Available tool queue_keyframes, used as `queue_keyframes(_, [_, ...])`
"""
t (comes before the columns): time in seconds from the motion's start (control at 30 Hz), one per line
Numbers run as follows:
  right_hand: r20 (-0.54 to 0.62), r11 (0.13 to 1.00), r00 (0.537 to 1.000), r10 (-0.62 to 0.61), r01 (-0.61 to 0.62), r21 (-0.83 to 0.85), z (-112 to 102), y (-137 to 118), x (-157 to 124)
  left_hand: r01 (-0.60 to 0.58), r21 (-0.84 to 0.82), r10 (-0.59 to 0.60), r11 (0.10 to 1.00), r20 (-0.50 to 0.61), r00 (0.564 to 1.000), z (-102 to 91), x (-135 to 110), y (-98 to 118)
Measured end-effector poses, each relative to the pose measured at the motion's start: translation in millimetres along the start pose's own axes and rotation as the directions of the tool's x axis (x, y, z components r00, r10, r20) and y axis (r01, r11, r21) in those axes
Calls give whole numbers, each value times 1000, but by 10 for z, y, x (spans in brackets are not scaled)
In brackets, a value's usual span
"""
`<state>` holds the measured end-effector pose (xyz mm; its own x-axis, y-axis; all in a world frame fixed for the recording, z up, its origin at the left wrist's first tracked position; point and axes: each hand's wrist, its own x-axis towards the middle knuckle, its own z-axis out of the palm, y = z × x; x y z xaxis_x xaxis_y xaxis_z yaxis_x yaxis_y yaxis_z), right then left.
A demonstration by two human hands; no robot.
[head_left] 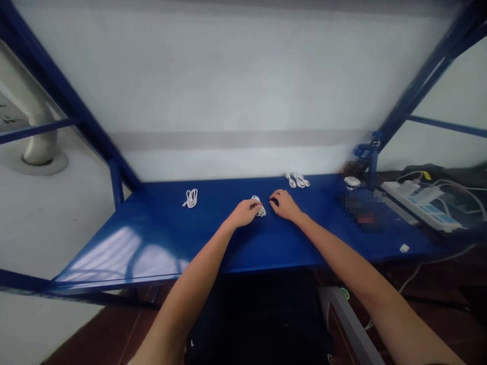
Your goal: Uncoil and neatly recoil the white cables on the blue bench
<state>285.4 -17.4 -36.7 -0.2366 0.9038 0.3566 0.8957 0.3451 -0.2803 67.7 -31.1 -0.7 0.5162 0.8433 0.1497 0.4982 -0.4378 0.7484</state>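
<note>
A coiled white cable [261, 210] lies near the middle of the blue table [213, 243]. My left hand [245, 213] is closed over its left side, thumb and fingers on the loops. Just right of that coil, my right hand [284, 204] rests low over the tabletop, fingers curved and the thumb apart, holding nothing. Another coiled white cable [191, 198] lies by itself to the left. Several bundled white cables [298, 180] lie together at the back edge, beyond my right hand.
A white power strip [422, 205] with plugs and leads stands at the right, beside a blurred dark item [363, 208]. A round white object [352, 181] and a bottle [375, 139] are at the back right. A small white piece [404, 248] lies near the front right edge. Blue frame posts flank the table.
</note>
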Motion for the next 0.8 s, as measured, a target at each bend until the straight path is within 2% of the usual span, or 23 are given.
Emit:
queue_keyframes(0.07, [34,998,998,-60,59,24,3,-62,-12,-11,-76,13,997,32,999,-1,4,20])
queue_keyframes(0.13, [49,995,995,-90,88,44,-3,-104,-22,-1,-93,0,996,-10,1000,-30,15,-6])
queue_keyframes(0.23, [62,990,990,-124,119,75,-20,-123,-25,54,5,-53,999,-164,985,-62,28,-89])
queue_keyframes(0.3, [65,986,989,-134,127,104,-21,-126,-24,88,102,-67,991,-194,979,-51,23,-129])
queue_keyframes(0.5, [46,964,986,-158,144,222,14,-198,-36,-35,175,38,984,-12,999,25,-19,-95])
queue_keyframes(0.67, [63,928,981,-186,154,340,-46,-310,-66,-57,217,58,975,-1,998,15,-14,-72])
queue_keyframes(0.8, [110,879,992,-68,7,476,-77,-388,-78,-38,224,42,974,-15,999,17,-5,-88])
